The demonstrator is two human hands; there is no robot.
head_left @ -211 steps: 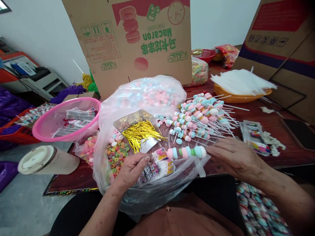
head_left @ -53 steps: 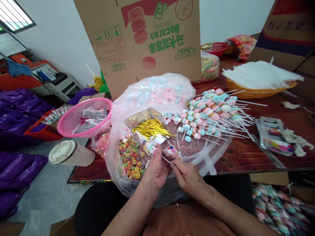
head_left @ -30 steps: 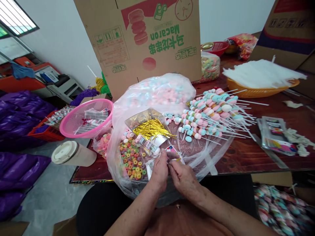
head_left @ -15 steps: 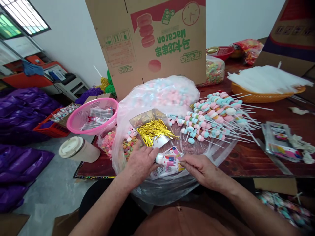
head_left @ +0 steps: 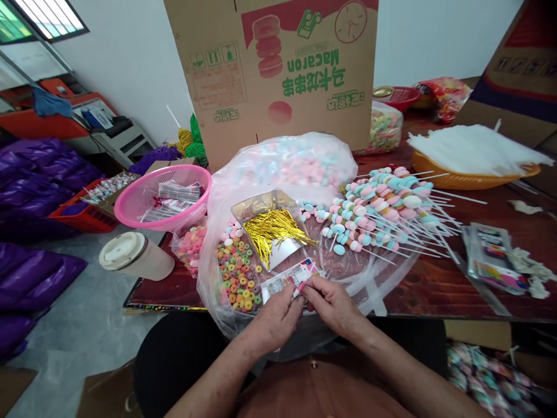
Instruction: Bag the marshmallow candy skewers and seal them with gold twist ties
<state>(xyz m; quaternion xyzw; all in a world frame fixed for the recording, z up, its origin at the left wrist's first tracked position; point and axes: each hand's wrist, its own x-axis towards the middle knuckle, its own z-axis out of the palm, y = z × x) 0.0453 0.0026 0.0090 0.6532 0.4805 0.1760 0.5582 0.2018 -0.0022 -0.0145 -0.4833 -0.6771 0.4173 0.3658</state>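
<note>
My left hand [head_left: 276, 316] and right hand [head_left: 333, 305] meet, fingertips pinched together on a small pink-and-white piece [head_left: 299, 289]. My fingers cover most of it, so I cannot tell its full shape or what lies under my palms. Just beyond my grip is flat printed plastic packaging [head_left: 282, 281], its near edge hidden by my knuckles. The heap of pink, blue and white candy skewers [head_left: 378, 206], beyond my grip to the right, overlaps too much to count; so do the multicoloured ring-shaped candies [head_left: 239, 271] at its left. A translucent plastic bag [head_left: 235, 186] farther out blurs the pink and blue candies [head_left: 304, 165] inside. I count one open silver pouch [head_left: 250, 204] of gold foil strips [head_left: 278, 227] past the packaging, one white-lidded pale cup [head_left: 145, 259] well to the left, one round pink mesh basket [head_left: 137, 194] beyond that, and two large brown cardboard cartons [head_left: 300, 110] farthest away, both cut off at the top.
</note>
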